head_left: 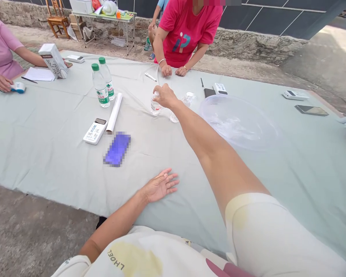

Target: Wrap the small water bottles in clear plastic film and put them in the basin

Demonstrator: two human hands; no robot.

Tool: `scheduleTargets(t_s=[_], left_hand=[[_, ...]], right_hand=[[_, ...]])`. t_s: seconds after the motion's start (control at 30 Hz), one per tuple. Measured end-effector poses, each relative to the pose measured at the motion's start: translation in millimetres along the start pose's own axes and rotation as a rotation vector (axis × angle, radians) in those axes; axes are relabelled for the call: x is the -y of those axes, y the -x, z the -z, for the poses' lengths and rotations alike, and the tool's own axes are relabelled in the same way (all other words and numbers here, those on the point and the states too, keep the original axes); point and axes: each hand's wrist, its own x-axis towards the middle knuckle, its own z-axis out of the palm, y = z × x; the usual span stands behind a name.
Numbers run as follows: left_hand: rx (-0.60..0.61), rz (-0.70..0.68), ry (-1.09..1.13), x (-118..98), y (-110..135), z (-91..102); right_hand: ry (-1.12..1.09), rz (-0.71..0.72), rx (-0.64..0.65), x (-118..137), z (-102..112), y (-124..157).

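My right hand (166,96) reaches across the table, its fingers closed around the top of a small clear plastic bottle (155,107) with a printed label. Beside that bottle, partly hidden by my right hand and forearm, are more clear plastic items (174,117) whose kind I cannot make out. Near the table's front edge lies my left hand (159,187), palm turned up, fingers spread, holding nothing. A blurred blue-violet rectangle (117,149) is the nearest item to it on the cloth.
Two green-capped water bottles (100,90), a white paper roll (114,112) and a white device (95,131) stand left of centre. A clear round plastic lid or basin (239,123) lies right of my arm. A person in a pink shirt (187,34) leans on the far edge; another sits left.
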Motion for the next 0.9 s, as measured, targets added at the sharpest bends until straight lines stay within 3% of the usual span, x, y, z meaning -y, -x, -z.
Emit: scheduleTargets(t_s=[0.2, 0.43, 0.6, 0.67, 0.73, 0.83, 0.9], left_hand=[[0.005, 0.001, 0.012, -0.5, -0.6, -0.5], [-0.019, -0.006, 0.006, -2.7, 1.2, -3.7], [-0.029, -0.020, -0.019, -6.0, 3.3, -7.4], [-0.027, -0.016, -0.022, -6.9, 3.3, -7.1], [-0.026, -0.010, -0.025, -7.4, 2.9, -6.2], [-0.023, -0.011, -0.033, -7.3, 2.0, -5.0], [-0.017, -0.012, -0.039, -7.0, 1.6, -5.0]], right_hand=[[0.067, 0.159, 0.040, 0.9, 21.1, 72.0], [-0.030, 0.180, 0.257, 29.1, 32.8, 172.3], [-0.078, 0.198, 0.285, 36.1, 44.7, 197.2], [-0.149, 0.168, 0.277, 23.2, 59.0, 192.5], [-0.169, 0.051, 0.178, -4.7, 75.1, 183.1], [-0.039, -0.240, -0.031, -72.0, 90.8, 169.0], [0.043, -0.412, -0.024, -122.3, 91.7, 165.0]])
